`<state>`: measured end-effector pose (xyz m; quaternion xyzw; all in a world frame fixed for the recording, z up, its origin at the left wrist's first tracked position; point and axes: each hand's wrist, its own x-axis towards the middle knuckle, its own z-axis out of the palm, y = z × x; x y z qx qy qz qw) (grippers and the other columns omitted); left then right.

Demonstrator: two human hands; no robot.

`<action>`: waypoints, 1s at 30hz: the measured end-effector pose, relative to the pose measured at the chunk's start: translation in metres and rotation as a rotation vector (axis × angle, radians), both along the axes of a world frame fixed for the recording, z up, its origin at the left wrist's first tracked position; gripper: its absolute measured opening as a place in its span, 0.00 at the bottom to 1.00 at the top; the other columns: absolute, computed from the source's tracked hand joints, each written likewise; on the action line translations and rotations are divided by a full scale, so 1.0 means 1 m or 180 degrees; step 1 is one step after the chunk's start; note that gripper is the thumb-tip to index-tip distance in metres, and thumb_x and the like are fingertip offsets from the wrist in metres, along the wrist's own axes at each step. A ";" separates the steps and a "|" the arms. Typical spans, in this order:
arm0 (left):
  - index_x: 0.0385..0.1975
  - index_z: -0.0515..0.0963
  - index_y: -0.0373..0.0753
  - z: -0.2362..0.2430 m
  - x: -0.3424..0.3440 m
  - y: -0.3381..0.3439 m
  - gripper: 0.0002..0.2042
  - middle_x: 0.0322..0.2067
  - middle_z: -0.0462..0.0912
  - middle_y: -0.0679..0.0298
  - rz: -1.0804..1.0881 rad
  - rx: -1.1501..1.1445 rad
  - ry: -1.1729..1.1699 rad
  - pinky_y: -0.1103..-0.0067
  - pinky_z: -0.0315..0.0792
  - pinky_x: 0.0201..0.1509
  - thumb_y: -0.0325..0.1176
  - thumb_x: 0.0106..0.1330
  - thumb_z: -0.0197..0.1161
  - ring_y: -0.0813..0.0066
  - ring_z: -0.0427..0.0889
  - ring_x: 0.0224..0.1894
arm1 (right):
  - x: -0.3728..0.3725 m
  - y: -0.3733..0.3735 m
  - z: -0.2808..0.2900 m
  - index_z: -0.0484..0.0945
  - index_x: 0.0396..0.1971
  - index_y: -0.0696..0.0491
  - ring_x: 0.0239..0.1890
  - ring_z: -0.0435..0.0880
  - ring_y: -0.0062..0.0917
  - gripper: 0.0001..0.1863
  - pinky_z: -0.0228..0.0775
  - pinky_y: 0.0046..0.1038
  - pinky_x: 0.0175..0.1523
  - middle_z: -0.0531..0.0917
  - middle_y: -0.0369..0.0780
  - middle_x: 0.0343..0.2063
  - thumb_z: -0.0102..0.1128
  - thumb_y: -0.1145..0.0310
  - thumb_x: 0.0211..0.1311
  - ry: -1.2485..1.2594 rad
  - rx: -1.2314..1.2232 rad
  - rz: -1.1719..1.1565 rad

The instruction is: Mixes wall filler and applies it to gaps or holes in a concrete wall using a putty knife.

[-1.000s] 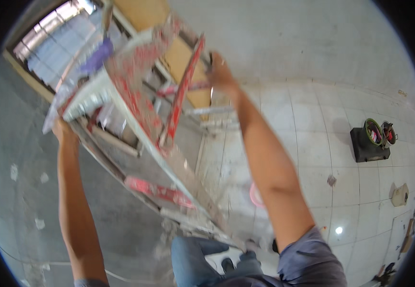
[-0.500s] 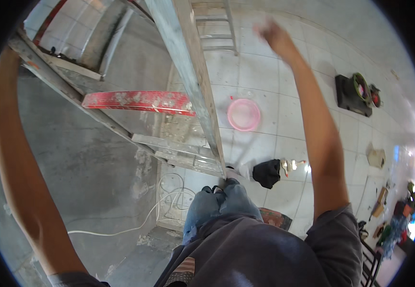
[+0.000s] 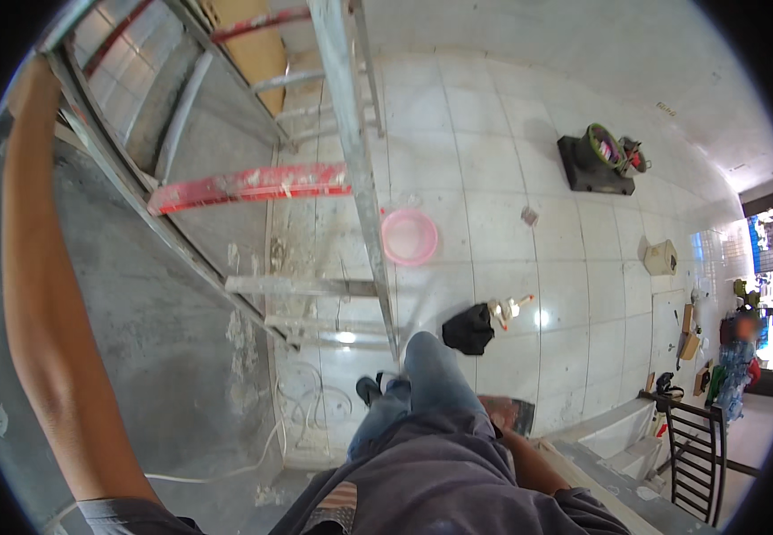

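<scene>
A worn stepladder (image 3: 358, 134) with metal rails and a paint-spattered red step (image 3: 253, 187) stands in front of me. My left arm reaches up along the left side, and my left hand (image 3: 35, 87) is closed on the ladder's left rail near the top; its fingers are mostly hidden. My right arm hangs low at my side, with only part of the forearm showing past my shirt; my right hand is out of sight behind my body. One leg is bent, with the knee raised beside the ladder's foot.
On the white tiled floor are a pink basin (image 3: 410, 237), a black bag (image 3: 469, 329) and a dark stand with a green-rimmed container (image 3: 602, 147). A pale cable (image 3: 217, 479) runs by the grey wall (image 3: 137, 357). A dark chair (image 3: 697, 450) stands right; another person (image 3: 743, 343) is beyond.
My right arm has dropped from its raised, outstretched position to my side. My right knee has risen. The view has shifted, while my left hand stays at the ladder's rail.
</scene>
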<state>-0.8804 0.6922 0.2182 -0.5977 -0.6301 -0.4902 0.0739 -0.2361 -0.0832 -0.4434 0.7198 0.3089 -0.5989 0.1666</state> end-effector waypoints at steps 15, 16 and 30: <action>0.52 0.75 0.31 -0.021 0.087 -0.060 0.21 0.46 0.79 0.55 -0.0838 0.0944 -0.2709 0.71 0.76 0.46 0.39 0.62 0.61 0.65 0.81 0.44 | -0.052 0.574 0.239 0.77 0.34 0.59 0.34 0.79 0.46 0.16 0.71 0.39 0.39 0.80 0.50 0.33 0.54 0.58 0.65 -0.0290 0.5090 -0.0502; 0.51 0.75 0.30 -0.027 0.068 -0.058 0.22 0.45 0.79 0.55 -0.0812 0.0949 -0.2597 0.70 0.75 0.47 0.39 0.63 0.61 0.64 0.80 0.44 | -0.069 0.618 0.261 0.78 0.38 0.58 0.36 0.80 0.45 0.15 0.72 0.38 0.42 0.81 0.50 0.33 0.54 0.61 0.64 0.0018 0.5161 -0.0674; 0.51 0.73 0.29 -0.031 0.052 -0.097 0.24 0.46 0.79 0.52 -0.0003 0.0686 -0.2444 0.69 0.74 0.50 0.45 0.68 0.53 0.62 0.81 0.45 | -0.153 0.916 0.362 0.75 0.21 0.64 0.28 0.78 0.48 0.39 0.61 0.46 0.35 0.78 0.56 0.20 0.26 0.44 0.73 0.1670 0.5095 -0.1043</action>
